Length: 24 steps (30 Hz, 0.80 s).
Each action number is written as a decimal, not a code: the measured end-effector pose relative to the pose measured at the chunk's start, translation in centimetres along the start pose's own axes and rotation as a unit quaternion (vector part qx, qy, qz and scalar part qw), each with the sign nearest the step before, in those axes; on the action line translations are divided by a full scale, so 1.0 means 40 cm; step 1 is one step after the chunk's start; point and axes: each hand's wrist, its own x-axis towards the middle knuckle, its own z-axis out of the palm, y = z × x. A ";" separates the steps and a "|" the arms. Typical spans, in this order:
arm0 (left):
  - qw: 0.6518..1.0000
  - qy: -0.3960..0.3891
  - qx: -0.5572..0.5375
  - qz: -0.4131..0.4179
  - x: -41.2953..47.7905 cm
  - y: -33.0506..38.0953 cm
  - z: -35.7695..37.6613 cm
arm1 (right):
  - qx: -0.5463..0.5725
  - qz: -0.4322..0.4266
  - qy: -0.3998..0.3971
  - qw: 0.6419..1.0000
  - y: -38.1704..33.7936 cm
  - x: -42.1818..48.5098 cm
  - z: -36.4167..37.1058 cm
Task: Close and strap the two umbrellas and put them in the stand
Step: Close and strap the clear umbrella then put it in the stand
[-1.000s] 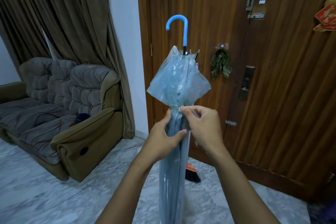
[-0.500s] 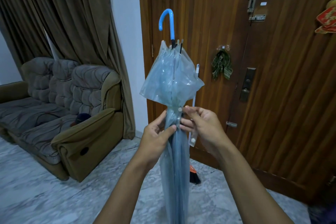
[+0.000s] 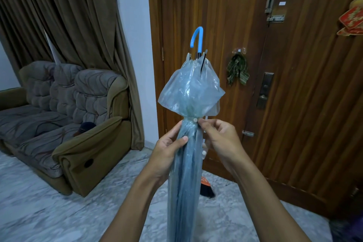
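Person stands facing the door [image 3: 294,104], holding one umbrella [image 3: 184,182] upright in front of the chest, blue crook handle [image 3: 197,39] on top, tip end out of view below. The clear blue canopy is gathered into a narrow bundle and flares out only above the strap [image 3: 188,119].

Left hand [image 3: 169,149] grips the bundle just under the strap, fingers [image 3: 183,139] curled round it, thumb across the front. Right hand [image 3: 220,139] pinches the strap end between thumb and forefinger right beside the white button [image 3: 195,120], other fingers loosely curled.

Change: a second ago the right hand covered the strap spot and no button showed. Half a second ago the button came into sight under the fingertips. Now it sits in plain view on a band drawn tight round the canopy, with the right fingertips off to its side. The handle also sits lower in view.

Judgement: strap looks fastened or a press away, can't confirm the snap is engaged. A thin white piece [image 3: 204,152] hangs behind the right hand, either strap tail or stray rib, can't tell.

If it holds, this umbrella is ready for the stand. No stand or second umbrella in view, so a fair part of the task remains.

Sofa [image 3: 78,124] on the left, small brush [image 3: 206,188] on the floor [image 3: 39,212] by the door
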 end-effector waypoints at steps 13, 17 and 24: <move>0.931 0.090 0.337 0.104 -0.004 0.010 0.030 | -0.092 -0.122 0.126 0.980 0.018 -0.001 0.036; 0.917 0.063 0.387 0.080 0.007 -0.001 0.016 | -0.116 -0.105 0.103 0.982 0.017 -0.006 0.051; 0.955 0.102 0.261 0.092 0.009 -0.012 -0.017 | 0.004 -0.044 -0.013 0.999 0.009 -0.015 0.059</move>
